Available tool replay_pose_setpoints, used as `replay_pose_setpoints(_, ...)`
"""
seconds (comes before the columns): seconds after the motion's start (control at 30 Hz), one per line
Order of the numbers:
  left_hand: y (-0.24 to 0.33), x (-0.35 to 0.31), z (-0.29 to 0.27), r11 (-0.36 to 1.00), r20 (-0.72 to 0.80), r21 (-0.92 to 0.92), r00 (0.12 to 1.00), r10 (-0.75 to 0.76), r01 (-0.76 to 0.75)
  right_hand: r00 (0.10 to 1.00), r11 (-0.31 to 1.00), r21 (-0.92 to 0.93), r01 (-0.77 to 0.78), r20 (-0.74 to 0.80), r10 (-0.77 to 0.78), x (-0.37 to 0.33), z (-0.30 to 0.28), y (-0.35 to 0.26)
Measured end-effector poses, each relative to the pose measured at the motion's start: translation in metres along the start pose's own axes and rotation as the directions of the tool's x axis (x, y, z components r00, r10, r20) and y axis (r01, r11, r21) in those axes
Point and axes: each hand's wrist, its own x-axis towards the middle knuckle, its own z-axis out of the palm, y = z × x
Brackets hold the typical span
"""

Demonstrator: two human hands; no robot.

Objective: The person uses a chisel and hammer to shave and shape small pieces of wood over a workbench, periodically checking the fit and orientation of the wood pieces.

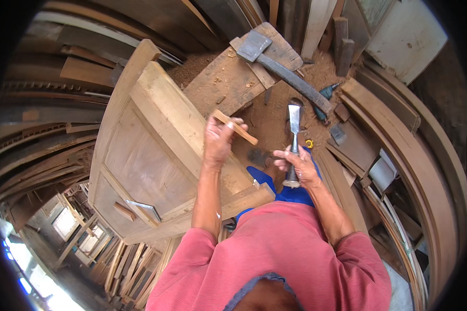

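A short strip of wood [239, 130] is pinched in my left hand [219, 139], held above the edge of a panelled wooden door [150, 150]. My right hand [302, 167] grips a chisel [294, 129] by its dark handle, the broad steel blade pointing up and away from me. The chisel and the strip are apart. Beyond them a wooden-handled mallet or hammer with a square grey head [254, 45] lies across a rough wooden bench [213, 85].
A metal square [144, 210] and a small wood block [123, 211] rest on the door. A teal power tool [324, 98] and a yellow tape measure [309, 143] lie on the sawdust-covered ground. Long boards [415, 155] stand along the right; stacked timber [41, 140] fills the left.
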Motion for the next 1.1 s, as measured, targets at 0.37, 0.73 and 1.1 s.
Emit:
replay_pose_setpoints(0.37, 0.046, -0.215, -0.066, 0.945, 0.322, 0.317, 0.928, -0.187, 0.081, 0.948, 0.655, -0.707, 0.268, 0.316, -0.048, -0.075, 0.091, 0.036)
replay_pose_setpoints(0.73, 0.025, -0.299, -0.083, 0.910, -0.059, 0.413, 0.998, -0.010, 0.034, 0.708, -0.054, -0.770, 0.636, 0.609, -0.358, -0.162, 0.188, 0.055)
replay_pose_setpoints(1.1, 0.080, -0.294, -0.068, 0.877, -0.156, -0.223, 0.903, 0.399, -0.426, 0.732, 0.818, -0.354, 0.453, 0.672, -0.115, -0.212, 0.253, 0.067)
